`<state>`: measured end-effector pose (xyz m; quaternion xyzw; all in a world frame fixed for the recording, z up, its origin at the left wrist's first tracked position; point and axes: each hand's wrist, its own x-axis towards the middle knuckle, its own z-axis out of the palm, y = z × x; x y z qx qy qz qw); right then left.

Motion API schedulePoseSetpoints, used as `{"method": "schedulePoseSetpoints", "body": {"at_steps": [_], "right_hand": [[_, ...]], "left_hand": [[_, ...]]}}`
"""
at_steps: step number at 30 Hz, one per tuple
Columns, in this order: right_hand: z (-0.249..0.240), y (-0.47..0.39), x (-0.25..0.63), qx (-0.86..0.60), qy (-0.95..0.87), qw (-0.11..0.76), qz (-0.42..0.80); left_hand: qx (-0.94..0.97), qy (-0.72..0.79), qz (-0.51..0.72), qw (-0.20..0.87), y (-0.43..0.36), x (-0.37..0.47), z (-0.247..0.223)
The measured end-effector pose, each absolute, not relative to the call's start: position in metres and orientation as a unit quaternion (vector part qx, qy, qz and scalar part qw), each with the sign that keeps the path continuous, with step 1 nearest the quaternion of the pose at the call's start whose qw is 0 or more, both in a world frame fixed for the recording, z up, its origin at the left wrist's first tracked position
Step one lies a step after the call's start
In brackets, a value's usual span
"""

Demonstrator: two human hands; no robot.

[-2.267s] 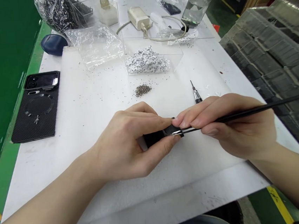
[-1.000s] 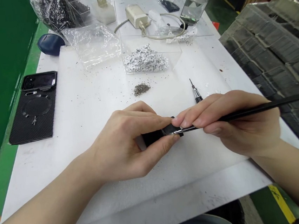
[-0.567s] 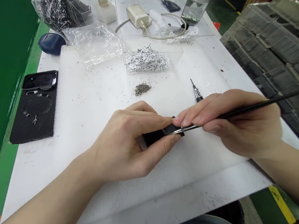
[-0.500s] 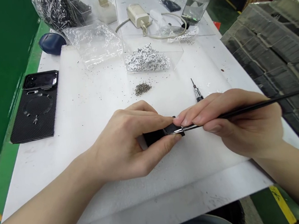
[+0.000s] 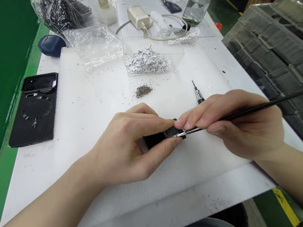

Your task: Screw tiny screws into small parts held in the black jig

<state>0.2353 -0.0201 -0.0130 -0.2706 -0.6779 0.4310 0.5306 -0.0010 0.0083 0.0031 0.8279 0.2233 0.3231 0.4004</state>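
Fingers and thumb of my left hand pinch a small black block-shaped part against the white mat. Most of that part is hidden under the hand. My right hand grips a slim black-handled tool with a silver tip, held like a pen. Its tip touches or hovers just over the part's top, between my left thumb and index finger. My right fingertips rest by the part's far edge. Just beyond the right hand lies a small screwdriver, partly covered by it. A heap of tiny metal screws lies ahead.
A clear tray of small white pieces stands past the screws. Behind are a plastic bag, a charger with cable and a glass of liquid. A phone in a black case lies left; clear compartment boxes stand right.
The whole view has shifted slightly. Both hands keep the same grip on the black part and the tool, whose tip has barely moved.
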Motion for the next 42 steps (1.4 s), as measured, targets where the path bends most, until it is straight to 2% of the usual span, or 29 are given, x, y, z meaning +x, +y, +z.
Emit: {"method": "schedulePoseSetpoints", "body": {"at_steps": [42], "right_hand": [[-0.0131, -0.0214, 0.235, -0.27, -0.671, 0.533, 0.439]], "left_hand": [[0.835, 0.22, 0.321, 0.39, 0.0097, 0.0006, 0.001]]}}
